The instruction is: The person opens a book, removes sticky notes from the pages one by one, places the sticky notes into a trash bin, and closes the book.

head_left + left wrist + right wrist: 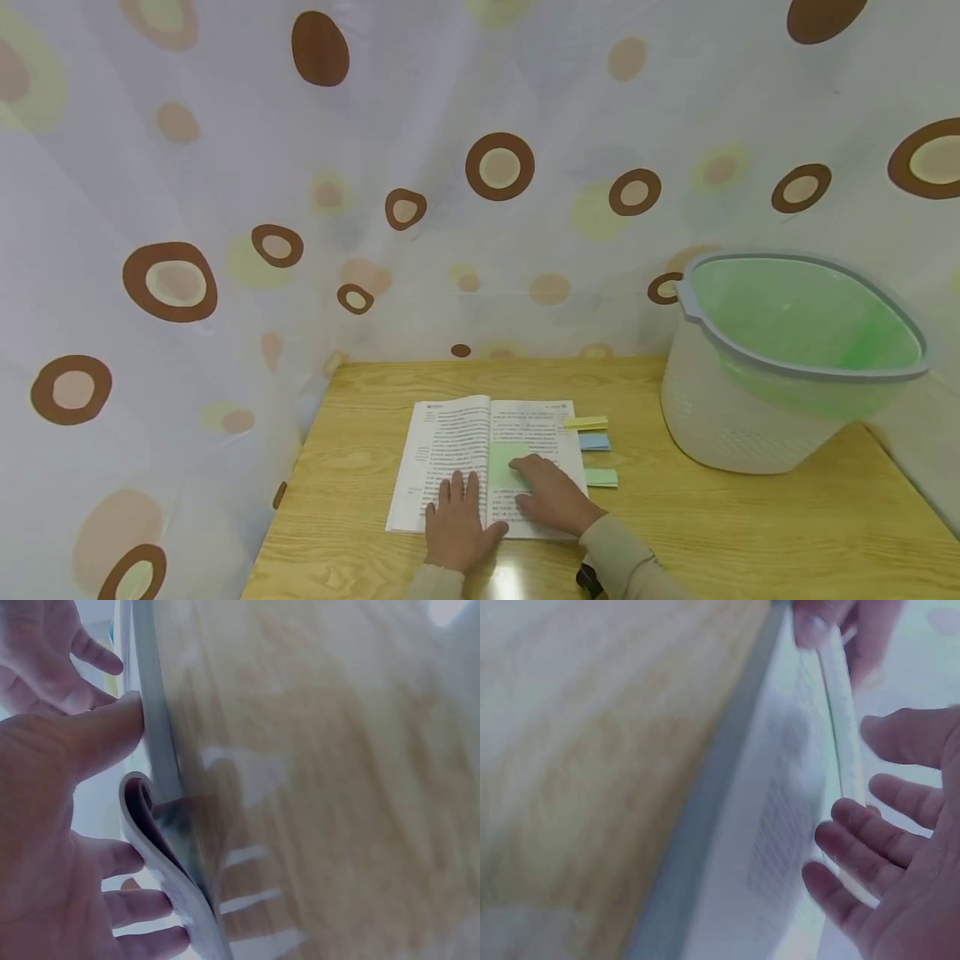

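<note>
An open book (457,429) with printed pages lies on the table. Spread fingers of my left hand (456,527) rest on the lower left page, the thumb reaching across the gutter. On the right page, a pale green sticky note (501,461) sits beside the gutter, and the index finger of my right hand (557,496) touches it. The left wrist view shows the left hand (34,817) against the curved book edge (180,892). In the right wrist view the right hand's fingers (877,832) are relaxed along the page, gripping nothing.
Yellow (588,423), blue (596,442) and green (602,478) tabs stick out from the book's right edge. A large pale basket (738,429) with a grey rim stands on the right of the wooden table (352,467). A patterned curtain (427,275) hangs behind.
</note>
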### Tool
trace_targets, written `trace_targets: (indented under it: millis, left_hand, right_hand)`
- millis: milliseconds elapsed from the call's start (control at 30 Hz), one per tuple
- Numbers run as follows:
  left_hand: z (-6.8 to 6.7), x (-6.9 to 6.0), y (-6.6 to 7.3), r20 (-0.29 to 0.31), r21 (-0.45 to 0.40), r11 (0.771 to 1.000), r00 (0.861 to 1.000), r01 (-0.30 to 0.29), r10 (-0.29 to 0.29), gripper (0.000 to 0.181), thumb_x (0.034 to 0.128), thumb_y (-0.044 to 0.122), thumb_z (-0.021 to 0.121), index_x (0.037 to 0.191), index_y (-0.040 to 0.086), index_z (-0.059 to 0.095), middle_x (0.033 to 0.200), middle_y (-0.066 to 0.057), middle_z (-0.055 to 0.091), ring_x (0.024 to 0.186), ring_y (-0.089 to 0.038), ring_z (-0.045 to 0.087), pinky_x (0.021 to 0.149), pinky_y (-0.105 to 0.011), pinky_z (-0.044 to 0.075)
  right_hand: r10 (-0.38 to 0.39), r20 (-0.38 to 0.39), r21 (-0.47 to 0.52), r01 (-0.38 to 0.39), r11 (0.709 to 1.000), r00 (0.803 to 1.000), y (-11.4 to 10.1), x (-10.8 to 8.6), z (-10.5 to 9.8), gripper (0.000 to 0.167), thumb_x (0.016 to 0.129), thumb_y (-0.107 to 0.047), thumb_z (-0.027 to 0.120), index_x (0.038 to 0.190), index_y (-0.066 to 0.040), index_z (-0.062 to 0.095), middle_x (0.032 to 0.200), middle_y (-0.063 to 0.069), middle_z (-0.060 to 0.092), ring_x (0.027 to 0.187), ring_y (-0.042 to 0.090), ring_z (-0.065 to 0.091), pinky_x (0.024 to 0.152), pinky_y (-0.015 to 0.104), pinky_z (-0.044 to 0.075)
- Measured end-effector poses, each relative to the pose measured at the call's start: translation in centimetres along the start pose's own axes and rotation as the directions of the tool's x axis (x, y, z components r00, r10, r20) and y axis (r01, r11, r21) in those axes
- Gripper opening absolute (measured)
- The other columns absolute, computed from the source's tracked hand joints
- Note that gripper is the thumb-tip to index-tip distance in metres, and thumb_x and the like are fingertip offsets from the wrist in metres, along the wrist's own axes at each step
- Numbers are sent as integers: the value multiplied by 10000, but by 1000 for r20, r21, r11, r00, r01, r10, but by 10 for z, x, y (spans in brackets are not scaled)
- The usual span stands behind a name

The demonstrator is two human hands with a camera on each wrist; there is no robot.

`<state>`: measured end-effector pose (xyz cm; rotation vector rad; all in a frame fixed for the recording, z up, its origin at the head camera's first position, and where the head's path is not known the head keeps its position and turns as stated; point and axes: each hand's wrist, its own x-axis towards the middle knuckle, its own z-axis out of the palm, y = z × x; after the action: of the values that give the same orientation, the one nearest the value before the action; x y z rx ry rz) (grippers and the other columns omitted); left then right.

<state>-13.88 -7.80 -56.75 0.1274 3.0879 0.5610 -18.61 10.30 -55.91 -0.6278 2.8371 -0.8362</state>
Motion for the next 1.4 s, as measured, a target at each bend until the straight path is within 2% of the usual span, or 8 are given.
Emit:
trace_targets:
  millis: [100,200,433,600,700,900,1233,1400]
  left_hand:
    - [-3,0,2,9,-16,1000,1000,18,-17,898,762,540,743,1441,21,467,1492,-252,453,1381,-481,417,1017,-706,407]
    - [-4,1,3,29,-32,999,999,35,-35,898,767,530,746,1450,21,459,1510,-256,437,1395,-487,400,1033,-716,388]
    - [-1,3,2,52,-56,997,997,61,-58,905,765,521,746,1469,43,438,1538,-241,406,1423,-472,364,1072,-718,347]
    - [2,4,2,36,-51,998,998,43,-42,894,776,504,736,1473,41,421,1537,-246,397,1418,-476,362,1063,-736,341]
    - [3,6,1,39,-53,998,999,40,-38,892,786,498,729,1479,38,408,1539,-247,390,1421,-475,353,1061,-743,336]
    - [9,5,-1,86,-64,995,994,72,-66,906,800,512,710,1507,54,376,1575,-234,348,1458,-469,309,1099,-746,288]
    - [-2,6,1,154,-93,990,984,108,-93,918,826,519,702,1527,53,336,1609,-234,287,1487,-473,256,1125,-755,232]
    - [-1,7,2,165,-62,993,982,100,-89,928,813,541,704,1520,54,353,1603,-230,307,1483,-467,272,1121,-749,251]
  right_hand:
    - [27,-6,102,-26,994,1000,6,3,-10,429,917,-131,646,1329,-36,573,1316,128,611,1274,327,557,1095,512,440]
    - [42,-38,146,-36,989,998,13,3,-26,391,936,-120,638,1318,-47,592,1324,129,614,1287,346,543,1089,539,433]
    - [73,-46,83,-69,994,996,39,6,-65,351,955,-124,623,1289,-15,610,1313,179,622,1257,395,551,1058,563,442]
    - [55,-26,70,-53,996,998,52,9,-84,358,961,-128,608,1282,31,603,1288,223,626,1174,404,595,992,549,492]
    - [87,-14,74,-85,994,996,58,10,-91,372,967,-140,598,1296,34,595,1295,231,618,1192,417,583,993,554,492]
    - [127,-36,43,-125,991,991,71,10,-97,363,956,-132,607,1279,35,613,1294,243,623,1219,442,567,1005,574,482]
    - [149,-71,7,-149,989,986,97,18,-90,342,939,-117,587,1220,71,635,1193,257,653,1110,438,604,934,562,513]
    - [188,-153,-2,-190,982,970,108,15,-85,336,930,-91,552,1211,73,638,1215,301,618,1105,466,586,922,589,507]
